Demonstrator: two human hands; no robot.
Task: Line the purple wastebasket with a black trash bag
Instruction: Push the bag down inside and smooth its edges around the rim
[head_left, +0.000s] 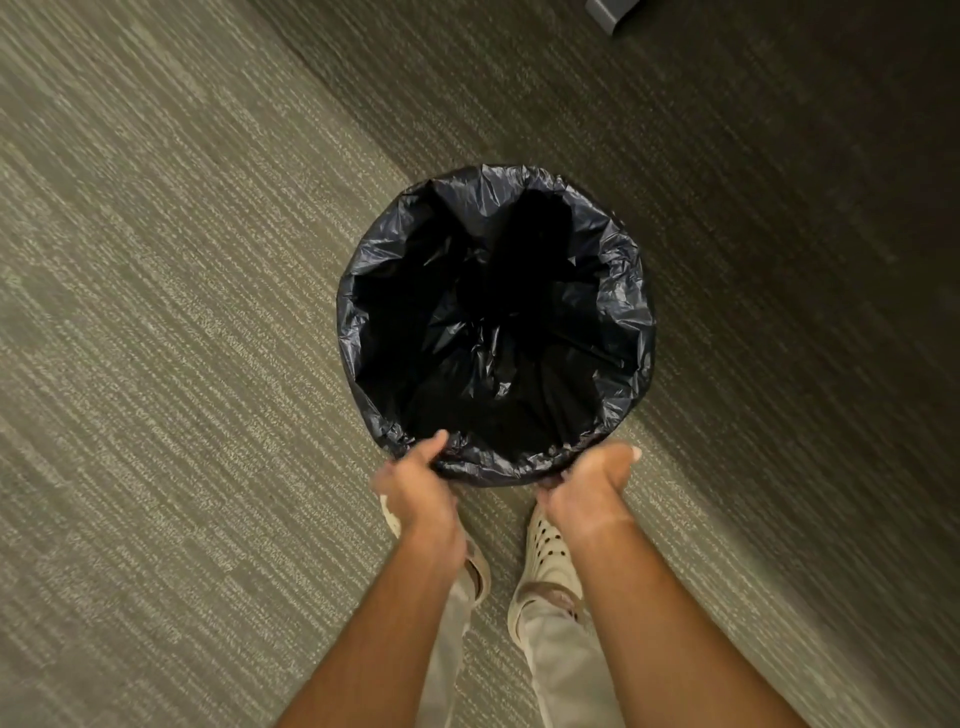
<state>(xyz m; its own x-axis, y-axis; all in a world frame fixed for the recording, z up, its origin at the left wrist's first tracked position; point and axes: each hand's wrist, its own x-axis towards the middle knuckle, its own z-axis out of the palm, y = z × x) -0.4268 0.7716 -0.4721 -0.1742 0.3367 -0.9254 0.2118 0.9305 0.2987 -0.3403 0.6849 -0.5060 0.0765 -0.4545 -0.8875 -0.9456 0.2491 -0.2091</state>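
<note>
A black trash bag (493, 322) lies open inside a round wastebasket standing on the carpet. Its crinkled edge is folded over the whole rim, so no purple of the basket shows. My left hand (415, 486) grips the bag's folded edge at the near left of the rim, thumb on top. At the near right of the rim my right hand (589, 483) holds the same edge, thumb pointing right, fingers curled beneath.
Striped grey-green carpet (182, 338) surrounds the basket. My two feet in pale perforated shoes (550, 561) stand just behind it. A grey furniture corner (610, 13) juts in at the top right.
</note>
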